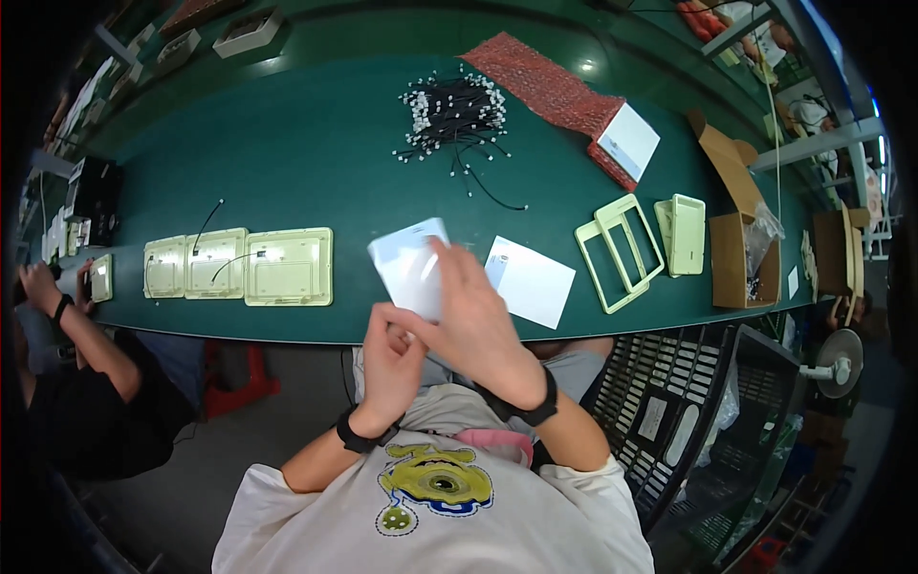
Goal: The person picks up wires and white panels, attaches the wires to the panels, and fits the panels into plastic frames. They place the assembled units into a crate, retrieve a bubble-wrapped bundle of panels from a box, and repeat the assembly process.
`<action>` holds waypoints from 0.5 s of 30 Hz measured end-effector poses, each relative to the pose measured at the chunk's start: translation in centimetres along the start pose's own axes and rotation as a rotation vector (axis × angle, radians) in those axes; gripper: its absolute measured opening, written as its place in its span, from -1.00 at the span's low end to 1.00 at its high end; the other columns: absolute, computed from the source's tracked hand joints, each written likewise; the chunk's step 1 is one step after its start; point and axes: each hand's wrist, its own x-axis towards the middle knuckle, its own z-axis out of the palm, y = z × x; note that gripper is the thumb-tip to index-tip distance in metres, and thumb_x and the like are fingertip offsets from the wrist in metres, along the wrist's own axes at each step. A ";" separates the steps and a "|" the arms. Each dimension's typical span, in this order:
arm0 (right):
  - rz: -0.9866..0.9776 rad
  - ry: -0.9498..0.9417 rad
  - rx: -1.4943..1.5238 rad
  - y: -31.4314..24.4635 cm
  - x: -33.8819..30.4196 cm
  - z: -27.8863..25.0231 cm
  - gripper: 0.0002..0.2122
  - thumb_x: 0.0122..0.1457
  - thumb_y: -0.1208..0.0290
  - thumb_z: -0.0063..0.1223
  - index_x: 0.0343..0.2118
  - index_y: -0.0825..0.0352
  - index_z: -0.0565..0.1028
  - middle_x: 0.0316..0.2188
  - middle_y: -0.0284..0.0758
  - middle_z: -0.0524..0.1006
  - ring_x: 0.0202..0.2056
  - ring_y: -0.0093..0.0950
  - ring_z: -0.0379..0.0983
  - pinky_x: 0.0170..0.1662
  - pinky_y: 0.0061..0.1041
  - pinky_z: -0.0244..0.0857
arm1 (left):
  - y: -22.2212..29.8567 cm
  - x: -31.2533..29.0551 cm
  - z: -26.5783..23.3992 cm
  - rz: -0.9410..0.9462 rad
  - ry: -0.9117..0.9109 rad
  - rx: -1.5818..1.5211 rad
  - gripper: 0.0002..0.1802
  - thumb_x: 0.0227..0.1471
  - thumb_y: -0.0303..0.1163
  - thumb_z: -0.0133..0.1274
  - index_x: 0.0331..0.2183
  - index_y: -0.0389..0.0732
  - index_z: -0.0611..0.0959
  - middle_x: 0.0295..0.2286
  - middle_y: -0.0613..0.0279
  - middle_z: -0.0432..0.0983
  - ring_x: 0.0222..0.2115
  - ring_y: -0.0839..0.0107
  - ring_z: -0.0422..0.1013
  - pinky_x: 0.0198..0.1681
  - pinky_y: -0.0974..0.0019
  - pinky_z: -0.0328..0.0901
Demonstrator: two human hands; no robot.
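Pinching a white panel (404, 260) by its lower end, the left hand (390, 368) meets the right hand (481, 320), extended over the panel's right side, its grip unclear.

Three housings (215, 268) run in a row across the surface (316, 177) at left; cables (449, 110) lie heaped behind; a loose panel (531, 282) sits just right of the right hand (483, 320), then frames (649, 236), then a carton (729, 263).
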 end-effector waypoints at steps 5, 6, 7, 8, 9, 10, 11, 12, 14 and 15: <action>-0.143 -0.195 -0.258 -0.1 2.8 1.1 -0.23 0.07 0.24 0.49 0.25 0.60 0.36 0.26 0.32 0.33 0.22 0.16 0.40 0.30 -0.11 0.35 | 2.1 -1.5 -0.8 -0.069 -0.174 -0.093 -0.67 0.28 -0.55 0.21 0.06 -0.34 0.58 -0.38 0.22 0.70 -0.42 0.60 0.60 -0.39 0.47 0.47; -0.142 -0.196 -0.263 0.2 2.8 1.3 -0.23 0.07 0.24 0.49 0.25 0.60 0.36 0.26 0.32 0.33 0.22 0.16 0.40 0.30 -0.11 0.35 | 3.4 -2.0 -2.1 -0.199 -0.271 0.019 -0.71 0.27 -0.57 0.21 0.02 -0.33 0.62 -0.39 0.23 0.69 -0.42 0.61 0.60 -0.39 0.47 0.47; -0.252 -0.165 -0.309 0.9 2.9 1.6 -0.28 0.06 0.27 0.48 0.21 0.59 0.41 0.25 0.28 0.36 0.21 0.14 0.42 0.28 -0.11 0.36 | 4.7 -2.1 -3.1 -0.326 -0.369 0.132 -0.74 0.26 -0.58 0.21 -0.02 -0.33 0.65 -0.41 0.24 0.68 -0.42 0.63 0.60 -0.39 0.46 0.47; -0.360 -0.133 -0.355 1.5 3.0 1.9 -0.33 0.06 0.30 0.47 0.18 0.57 0.45 0.23 0.24 0.39 0.20 0.11 0.43 0.26 -0.10 0.37 | 5.8 -2.0 -3.8 -0.321 -0.373 0.126 -0.74 0.26 -0.58 0.21 -0.02 -0.33 0.65 -0.41 0.24 0.68 -0.42 0.63 0.60 -0.39 0.46 0.47; -0.472 -0.105 -0.400 2.0 3.3 2.0 -0.37 0.05 0.32 0.46 0.14 0.56 0.50 0.22 0.20 0.42 0.19 0.09 0.44 0.25 -0.10 0.38 | 6.8 -1.8 -4.4 -0.111 -0.328 0.321 -0.82 0.25 -0.61 0.22 -0.09 -0.33 0.70 -0.45 0.26 0.65 -0.45 0.58 0.59 -0.40 0.46 0.45; -0.478 -0.109 -0.409 2.3 3.6 1.6 -0.37 0.05 0.32 0.46 0.14 0.56 0.50 0.22 0.20 0.42 0.19 0.09 0.44 0.25 -0.10 0.38 | 7.8 -1.8 -4.6 0.101 -0.272 0.511 -0.88 0.23 -0.63 0.22 -0.17 -0.33 0.75 -0.48 0.27 0.61 -0.49 0.53 0.58 -0.41 0.46 0.43; -0.484 -0.058 -0.353 3.0 3.9 0.7 -0.45 0.06 0.34 0.44 0.08 0.53 0.54 0.16 0.15 0.46 0.16 0.06 0.46 0.21 -0.10 0.40 | 9.3 -1.2 -4.6 0.106 -0.269 0.501 -0.88 0.23 -0.63 0.22 -0.17 -0.33 0.75 -0.48 0.27 0.61 -0.49 0.53 0.58 -0.41 0.46 0.43; -0.499 -0.012 -0.289 3.7 4.4 0.0 -0.53 0.08 0.36 0.43 0.02 0.50 0.59 0.10 0.10 0.51 0.13 0.02 0.48 0.17 -0.11 0.42 | 11.3 0.1 -4.6 0.270 -0.277 0.608 -0.87 0.20 -0.64 0.23 -0.19 -0.32 0.75 -0.49 0.23 0.58 -0.53 0.48 0.55 -0.46 0.44 0.39; -0.340 0.020 -0.292 4.7 6.4 -2.8 -0.67 0.10 0.40 0.41 -0.11 0.44 0.66 -0.04 -0.01 0.60 0.04 -0.04 0.54 0.09 -0.11 0.45 | 14.3 3.0 -4.3 0.492 -0.288 0.759 -0.84 0.14 -0.66 0.23 -0.20 -0.32 0.73 -0.43 0.12 0.56 -0.54 0.27 0.53 -0.47 0.28 0.39; -0.161 0.011 -0.367 5.2 8.0 -4.7 -0.74 0.10 0.42 0.40 -0.17 0.41 0.68 -0.12 -0.06 0.64 -0.01 -0.07 0.57 0.05 -0.11 0.47 | 15.4 4.7 -3.8 0.555 -0.303 0.798 -0.81 0.11 -0.67 0.21 -0.20 -0.32 0.71 -0.38 0.05 0.57 -0.52 0.11 0.55 -0.43 0.15 0.43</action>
